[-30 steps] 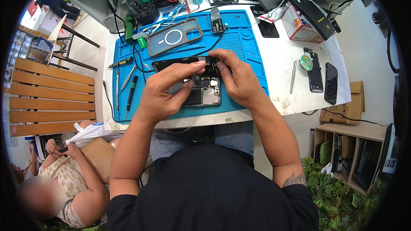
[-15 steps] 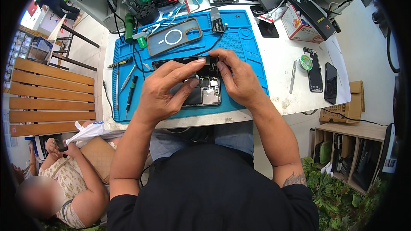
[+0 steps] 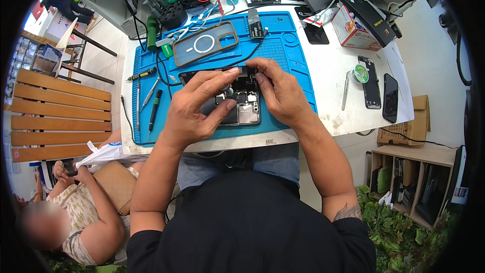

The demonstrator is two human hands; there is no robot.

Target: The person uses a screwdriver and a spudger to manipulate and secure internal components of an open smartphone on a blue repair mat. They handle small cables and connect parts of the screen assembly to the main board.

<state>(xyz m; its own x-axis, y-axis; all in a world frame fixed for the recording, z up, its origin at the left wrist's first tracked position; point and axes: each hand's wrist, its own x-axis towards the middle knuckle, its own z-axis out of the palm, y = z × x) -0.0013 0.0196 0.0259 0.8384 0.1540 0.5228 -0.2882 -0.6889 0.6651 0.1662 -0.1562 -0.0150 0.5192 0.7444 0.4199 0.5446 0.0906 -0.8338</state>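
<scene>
An opened smartphone (image 3: pixel 248 114) lies on the blue mat in front of me, its inner boards and metal plates bare. Along its far edge the dark screen panel (image 3: pixel 191 76) is tilted up. My left hand (image 3: pixel 196 105) is over the phone's left part, thumb and fingers curled around a short grey cylindrical tool, seemingly a screwdriver (image 3: pixel 229 91) seen nearly end-on. Its tip is hidden. My right hand (image 3: pixel 279 93) pinches the raised panel's right end between thumb and forefinger, its other fingers tucked in beside the phone.
On the blue mat (image 3: pixel 298 83) lie a brown-rimmed phone case (image 3: pixel 222 53), a dark screwdriver (image 3: pixel 155 110), tweezers (image 3: pixel 151 93) and cables. Phones (image 3: pixel 390 98), a solder spool (image 3: pixel 360 73) and a box (image 3: pixel 353 30) are to the right. Another person (image 3: pixel 96 212) sits at lower left.
My left thumb has shifted slightly down and away from the fingers, so more of the grey tool shows. My right hand stays at the panel. The seated person has leaned slightly.
</scene>
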